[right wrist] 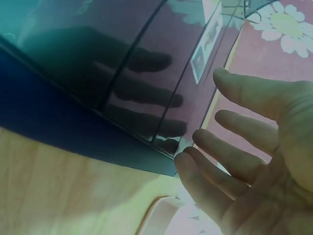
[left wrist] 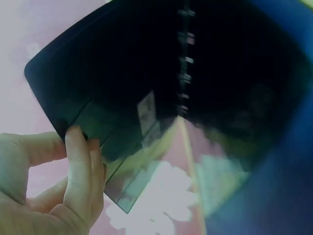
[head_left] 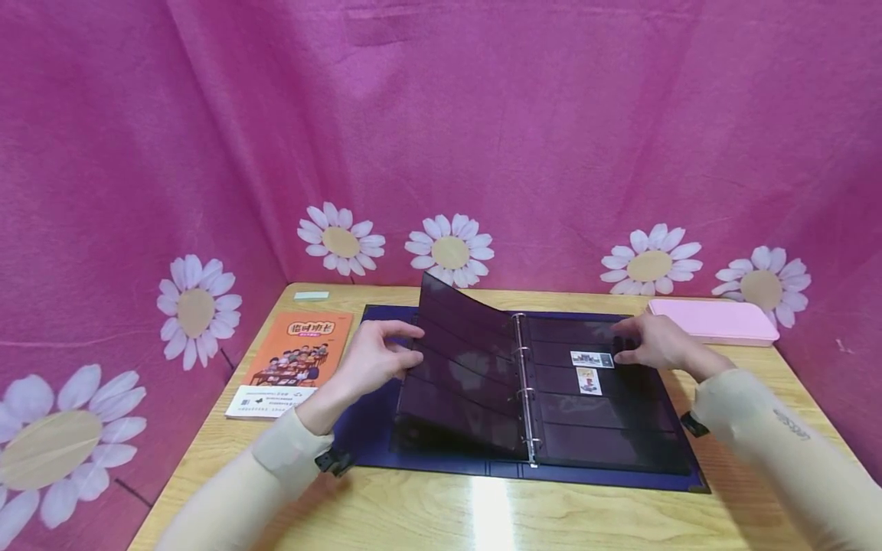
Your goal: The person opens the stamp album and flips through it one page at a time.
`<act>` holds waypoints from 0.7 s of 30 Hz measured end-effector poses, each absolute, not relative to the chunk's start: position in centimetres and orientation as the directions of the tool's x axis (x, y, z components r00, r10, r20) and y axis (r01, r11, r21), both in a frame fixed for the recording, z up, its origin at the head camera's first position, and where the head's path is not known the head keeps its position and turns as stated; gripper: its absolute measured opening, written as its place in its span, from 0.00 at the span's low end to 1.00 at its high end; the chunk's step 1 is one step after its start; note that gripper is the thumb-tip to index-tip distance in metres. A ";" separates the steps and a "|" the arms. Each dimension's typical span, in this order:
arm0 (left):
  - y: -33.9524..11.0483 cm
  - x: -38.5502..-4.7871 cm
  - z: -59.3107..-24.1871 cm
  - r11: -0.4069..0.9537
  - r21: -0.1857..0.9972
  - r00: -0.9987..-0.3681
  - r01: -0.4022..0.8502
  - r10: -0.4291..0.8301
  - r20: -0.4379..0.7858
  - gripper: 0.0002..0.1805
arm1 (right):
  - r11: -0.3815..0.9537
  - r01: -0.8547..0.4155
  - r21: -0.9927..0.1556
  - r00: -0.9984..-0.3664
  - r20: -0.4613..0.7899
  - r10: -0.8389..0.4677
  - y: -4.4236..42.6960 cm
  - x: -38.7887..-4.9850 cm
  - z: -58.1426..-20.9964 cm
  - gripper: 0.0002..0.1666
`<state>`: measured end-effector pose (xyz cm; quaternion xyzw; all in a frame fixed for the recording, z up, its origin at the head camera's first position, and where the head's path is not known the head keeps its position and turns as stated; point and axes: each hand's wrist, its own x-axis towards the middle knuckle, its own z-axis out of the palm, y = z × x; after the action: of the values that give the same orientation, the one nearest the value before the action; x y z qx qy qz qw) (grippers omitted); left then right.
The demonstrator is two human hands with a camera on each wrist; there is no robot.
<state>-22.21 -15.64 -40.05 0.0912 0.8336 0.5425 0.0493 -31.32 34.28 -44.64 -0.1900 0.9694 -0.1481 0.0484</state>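
Note:
A stamp album with a dark blue cover (head_left: 368,432) lies spread on the table. My left hand (head_left: 379,352) pinches the outer edge of a black pocket page (head_left: 468,367), which stands tilted up from the ring binding (head_left: 525,390). In the left wrist view, thumb and fingers of that hand (left wrist: 68,181) grip the page (left wrist: 107,73), and a pale stamp (left wrist: 148,115) shows on it. On the right-hand page (head_left: 613,444) sit a wide stamp (head_left: 591,360) and an upright stamp (head_left: 589,381). Over this page's outer edge is my right hand (head_left: 658,344), its fingers extended and holding nothing.
An orange booklet (head_left: 299,344) lies left of the album, with a small pale block (head_left: 311,295) behind it. At the back right rests a pink case (head_left: 717,320). Pink flowered cloth (head_left: 482,138) hangs behind the wooden table (head_left: 413,509).

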 end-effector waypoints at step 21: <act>-17.1 -22.8 -46.6 0.633 0.773 -0.981 -0.043 0.121 -0.154 0.17 | 0.878 -0.339 -0.337 -0.931 -0.015 -0.365 34.7 -31.0 -45.9 0.30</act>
<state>-22.78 -17.11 -46.61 0.0216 0.8985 0.4278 0.0959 -30.97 34.75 -45.93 -0.1818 0.9683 -0.1668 0.0393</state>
